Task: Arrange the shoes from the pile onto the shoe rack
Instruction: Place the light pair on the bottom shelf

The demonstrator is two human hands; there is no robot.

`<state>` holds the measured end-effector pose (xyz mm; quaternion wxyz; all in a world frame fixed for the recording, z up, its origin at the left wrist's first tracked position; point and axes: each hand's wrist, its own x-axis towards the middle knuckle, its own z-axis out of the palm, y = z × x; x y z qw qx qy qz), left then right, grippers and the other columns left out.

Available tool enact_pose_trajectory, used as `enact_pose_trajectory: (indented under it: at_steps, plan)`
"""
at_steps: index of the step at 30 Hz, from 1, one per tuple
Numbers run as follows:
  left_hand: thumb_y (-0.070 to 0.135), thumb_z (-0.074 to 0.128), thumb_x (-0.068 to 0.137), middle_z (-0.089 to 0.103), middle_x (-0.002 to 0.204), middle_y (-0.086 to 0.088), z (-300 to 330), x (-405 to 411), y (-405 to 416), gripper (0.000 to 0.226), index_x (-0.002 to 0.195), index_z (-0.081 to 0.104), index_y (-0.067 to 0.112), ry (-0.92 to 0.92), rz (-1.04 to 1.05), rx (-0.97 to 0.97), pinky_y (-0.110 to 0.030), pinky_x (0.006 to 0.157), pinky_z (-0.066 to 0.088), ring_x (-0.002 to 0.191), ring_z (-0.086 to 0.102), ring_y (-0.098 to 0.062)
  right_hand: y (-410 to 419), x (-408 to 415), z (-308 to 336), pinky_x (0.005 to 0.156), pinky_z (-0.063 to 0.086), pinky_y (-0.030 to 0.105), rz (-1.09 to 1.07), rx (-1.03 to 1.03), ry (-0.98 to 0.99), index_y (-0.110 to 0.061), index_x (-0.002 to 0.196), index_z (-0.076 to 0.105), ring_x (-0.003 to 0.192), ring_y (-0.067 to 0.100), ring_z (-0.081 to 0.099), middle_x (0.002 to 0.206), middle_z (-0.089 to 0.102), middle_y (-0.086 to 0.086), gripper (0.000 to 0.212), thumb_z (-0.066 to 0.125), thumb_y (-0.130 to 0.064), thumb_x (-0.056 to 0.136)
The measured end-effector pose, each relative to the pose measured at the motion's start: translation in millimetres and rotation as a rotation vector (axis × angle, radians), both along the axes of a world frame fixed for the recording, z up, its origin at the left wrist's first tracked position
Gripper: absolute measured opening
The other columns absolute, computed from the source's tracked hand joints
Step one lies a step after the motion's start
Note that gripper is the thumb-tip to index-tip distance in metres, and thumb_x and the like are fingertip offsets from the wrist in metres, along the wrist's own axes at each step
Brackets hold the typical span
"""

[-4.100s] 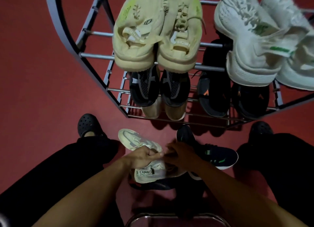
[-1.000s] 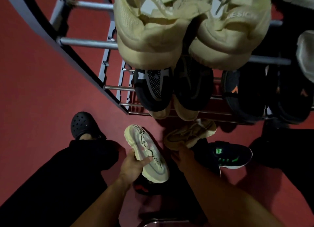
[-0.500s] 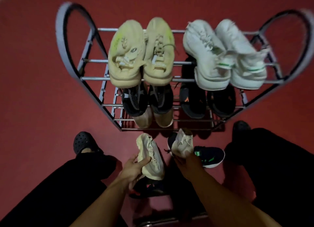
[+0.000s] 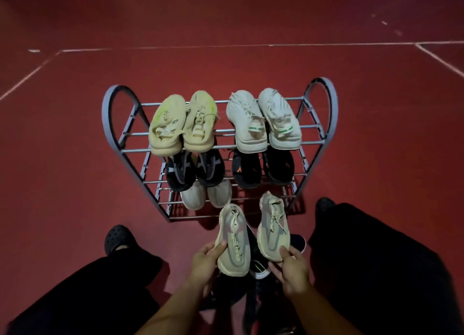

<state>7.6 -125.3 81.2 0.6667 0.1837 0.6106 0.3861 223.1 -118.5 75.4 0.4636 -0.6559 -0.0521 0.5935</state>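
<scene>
A: What stands on the grey metal shoe rack [image 4: 118, 134], from left to right?

B: On the top shelf, a pale yellow pair [image 4: 182, 124], then a white pair with green stripes at the heel [image 4: 263, 120]. On the middle shelf, a black and grey pair [image 4: 194, 170], then a black pair with orange marks [image 4: 262, 167]. On the lowest shelf only a beige pair [image 4: 206, 193], at the left half.

A: And the hands?

B: The left hand [image 4: 204, 262] grips the left beige sneaker [image 4: 233, 242] at its heel, thumb on the side. The right hand [image 4: 291, 267] pinches the heel of the right beige sneaker [image 4: 272, 228]. Both sneakers are in the air, toes towards the rack, just in front of the lowest shelf. The hands are apart.

A: The pile?

B: Under the hands, dark shoes [image 4: 261, 267] lie on the red floor [image 4: 75, 184].

A: Any writing?

B: A small round mark on the yellow pair; I cannot read it.
</scene>
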Motion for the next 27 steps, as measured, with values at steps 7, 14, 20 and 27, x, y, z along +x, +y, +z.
enact_pose_trajectory:
  at_steps: [7,14,20,27]
  plan:
    - [0.025,0.075,0.087,0.073,0.117,-0.015,-1.0,31.7,40.4,0.056,0.136,0.053,0.007,-0.034,0.053,0.051,-0.046,0.086,0.059,0.105,0.071,-0.035,22.3,25.1,-0.9,0.057,0.056,0.032,0.049,0.026,-0.014,-0.016,0.125,0.055,0.1,0.033,0.066,0.118,0.066,0.016,0.024,0.052,-0.016,0.101]
    - [0.022,0.069,0.093,0.074,0.117,-0.011,-29.3,48.1,100.0,0.044,0.134,0.056,0.009,-0.06,0.043,0.041,-0.036,0.076,0.06,0.104,0.072,-0.029,75.7,46.7,-22.1,0.049,0.055,0.03,0.07,0.069,0.019,-0.01,0.128,0.053,0.081,0.026,0.066,0.108,0.067,0.015,0.029,0.054,-0.01,0.099]
    - [0.021,0.065,0.096,0.074,0.117,-0.003,-64.3,53.9,158.6,0.043,0.137,0.055,0.016,-0.069,0.089,0.057,-0.028,0.072,0.059,0.103,0.073,-0.019,124.4,55.3,-44.1,0.049,0.056,0.028,0.16,0.214,0.093,-0.008,0.126,0.057,0.06,0.021,0.069,0.082,0.073,0.009,0.051,0.063,-0.025,0.078]
    - [-0.003,0.063,0.092,0.07,0.1,-0.021,-91.3,73.7,206.8,0.016,0.107,0.066,0.002,0.014,0.242,0.043,-0.034,0.068,0.059,0.087,0.068,-0.032,180.7,51.3,-92.2,0.049,0.047,0.026,0.164,0.147,0.112,-0.004,0.122,0.052,0.055,0.018,0.054,0.074,0.058,0.01,0.03,0.053,-0.009,0.093]
